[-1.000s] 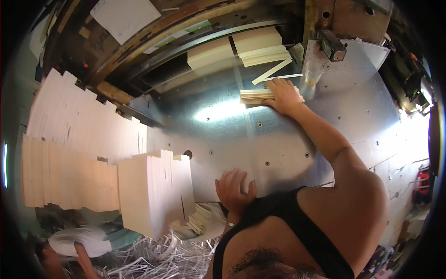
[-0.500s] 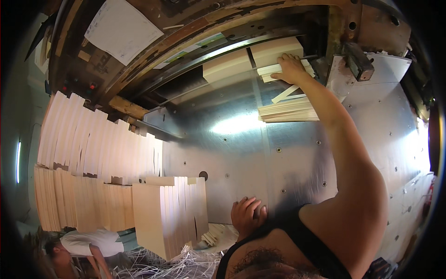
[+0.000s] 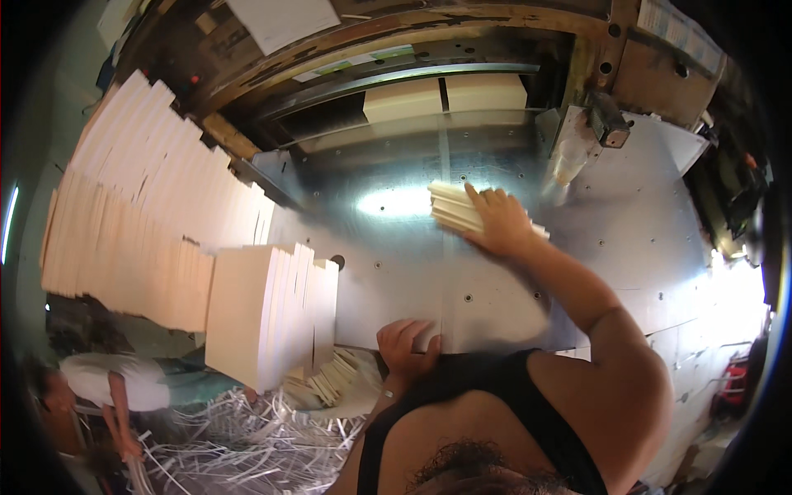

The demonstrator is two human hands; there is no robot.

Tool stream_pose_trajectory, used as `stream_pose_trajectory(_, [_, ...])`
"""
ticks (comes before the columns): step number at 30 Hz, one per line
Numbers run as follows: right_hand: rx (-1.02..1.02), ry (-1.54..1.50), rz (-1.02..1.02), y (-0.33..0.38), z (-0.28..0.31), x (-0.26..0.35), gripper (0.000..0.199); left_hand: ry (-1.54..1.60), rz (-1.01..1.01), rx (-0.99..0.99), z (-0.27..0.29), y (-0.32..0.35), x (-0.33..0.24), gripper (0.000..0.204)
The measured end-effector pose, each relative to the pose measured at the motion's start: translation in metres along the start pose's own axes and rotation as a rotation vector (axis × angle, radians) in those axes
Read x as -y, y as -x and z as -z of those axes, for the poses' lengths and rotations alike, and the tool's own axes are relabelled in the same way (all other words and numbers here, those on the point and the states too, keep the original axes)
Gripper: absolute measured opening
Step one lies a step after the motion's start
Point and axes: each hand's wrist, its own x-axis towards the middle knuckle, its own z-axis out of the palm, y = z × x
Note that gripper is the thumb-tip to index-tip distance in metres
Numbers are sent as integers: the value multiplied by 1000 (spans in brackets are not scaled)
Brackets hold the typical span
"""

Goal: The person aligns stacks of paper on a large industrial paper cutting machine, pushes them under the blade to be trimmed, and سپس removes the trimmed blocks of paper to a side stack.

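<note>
My right hand (image 3: 503, 223) reaches over the metal table (image 3: 388, 301) of a cutting machine, its fingers and palm closed over a bundle of narrow cream paper strips (image 3: 454, 206). The strips lie on the table, their ends sticking out on both sides of the hand. At the near edge, my left hand (image 3: 406, 346) rests with bent fingers and the thumb apart, holding nothing. Behind the strips, two thick paper blocks (image 3: 403, 101) sit side by side under the machine's crossbeam, their far parts hidden.
Tall paper stacks (image 3: 140, 223) line the left side, with another stack (image 3: 239, 313) nearer me. Loose strips (image 3: 334, 379) and shredded trimmings (image 3: 239, 445) lie below. Another person (image 3: 124, 384) bends at lower left. A metal block (image 3: 609, 124) juts out at the right guide.
My right hand has come back from the paper blocks toward me. The strips, earlier spread before the blocks, are now gathered under it at mid-table. The view has shifted; my left hand remains near the edge.
</note>
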Motion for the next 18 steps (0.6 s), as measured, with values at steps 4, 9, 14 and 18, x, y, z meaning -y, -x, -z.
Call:
stream_pose_trajectory(4, [-29,-12,63,48,-8,38,97,242,3,45,2,57,17,21])
stream_pose_trajectory(9, [-54,-75,302,79,-5,75,94,197,204,256,38,102,13,23])
stream_pose_trajectory(14, [-72,-155,662,102,-33,127,96,188,545,393,34,121,10,87])
stream_pose_trajectory(18, [149,-270,886,125,-36,206,101,1144,1087,0,15,137,-8,86])
